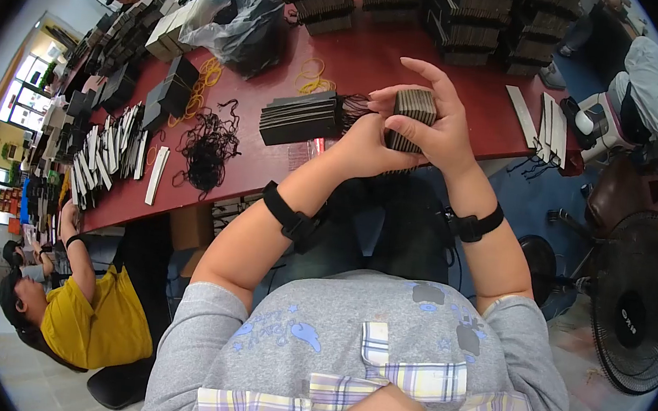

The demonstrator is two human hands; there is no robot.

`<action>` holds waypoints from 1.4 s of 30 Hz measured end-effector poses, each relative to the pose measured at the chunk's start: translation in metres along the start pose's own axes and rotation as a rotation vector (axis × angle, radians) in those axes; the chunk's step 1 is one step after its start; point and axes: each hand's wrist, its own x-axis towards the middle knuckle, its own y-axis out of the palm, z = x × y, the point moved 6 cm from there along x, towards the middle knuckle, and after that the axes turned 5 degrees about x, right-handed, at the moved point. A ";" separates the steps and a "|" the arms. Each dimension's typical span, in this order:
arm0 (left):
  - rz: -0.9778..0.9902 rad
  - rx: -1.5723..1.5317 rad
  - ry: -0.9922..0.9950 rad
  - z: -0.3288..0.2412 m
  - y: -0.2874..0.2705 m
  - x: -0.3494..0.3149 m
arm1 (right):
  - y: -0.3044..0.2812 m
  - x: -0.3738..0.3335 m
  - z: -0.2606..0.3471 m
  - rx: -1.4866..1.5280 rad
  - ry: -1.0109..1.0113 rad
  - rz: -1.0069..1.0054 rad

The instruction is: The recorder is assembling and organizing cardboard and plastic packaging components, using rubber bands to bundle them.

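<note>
Over a red table, left hand and right hand grip a stack of thin pieces, fingers closed round it; apparently squaring it, which calls for even pressure.

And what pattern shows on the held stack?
The stack shows tan and dark stripes, best in the head view.

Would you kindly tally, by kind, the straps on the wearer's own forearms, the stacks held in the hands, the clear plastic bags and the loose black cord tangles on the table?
Black forearm straps: 2
Held stack of thin pieces: 1
Clear plastic bag: 1
Black cord tangle: 1
Total: 5
</note>
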 end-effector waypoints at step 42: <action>-0.546 -0.537 -0.168 -0.092 -0.099 -0.009 | 0.024 -0.005 0.008 -0.263 0.271 0.099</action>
